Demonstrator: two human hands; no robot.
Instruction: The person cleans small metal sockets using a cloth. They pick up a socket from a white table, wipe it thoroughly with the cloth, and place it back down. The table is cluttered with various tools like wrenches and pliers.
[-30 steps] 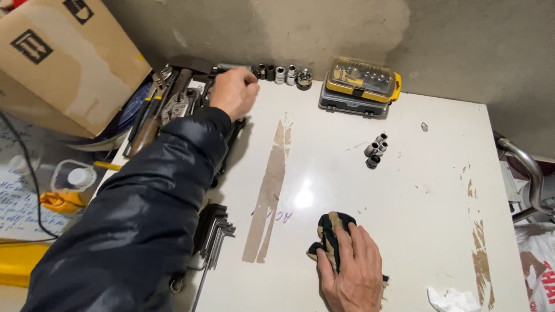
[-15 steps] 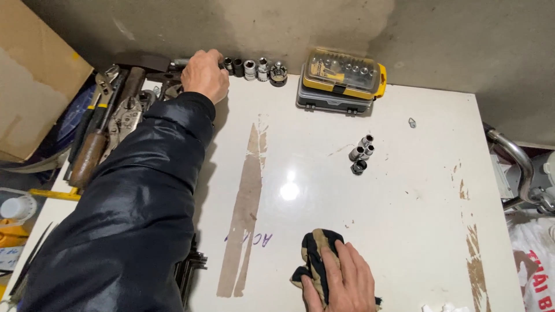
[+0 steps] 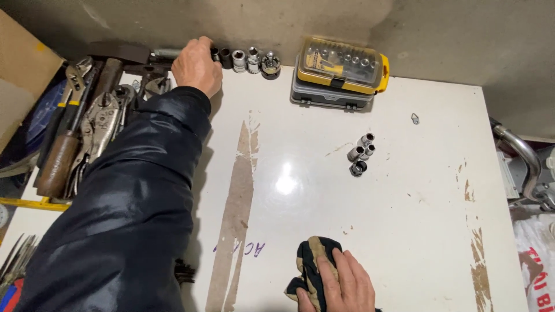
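Note:
My left hand (image 3: pixel 195 66) reaches to the back of the white table (image 3: pixel 404 196), its fingers curled against the left end of a row of metal sockets (image 3: pixel 245 59) by the wall. Whether it grips one I cannot tell. A grey metal bar (image 3: pixel 165 54) lies just left of the hand. My right hand (image 3: pixel 341 283) rests at the near edge, pressing down on a black and tan rag (image 3: pixel 309 267).
A yellow-lidded clear bit case (image 3: pixel 340 66) sits on a grey case at the back. Three loose sockets (image 3: pixel 359 155) lie mid-table, a small metal piece (image 3: pixel 415 118) further right. Pliers, wrenches and a wooden-handled tool (image 3: pixel 87 124) are piled at the left edge. Cardboard box (image 3: pixel 20 86) far left.
My left hand moved from above the tool pile to the left end of the socket row. The view shifted down and right; the right hand stayed on the rag.

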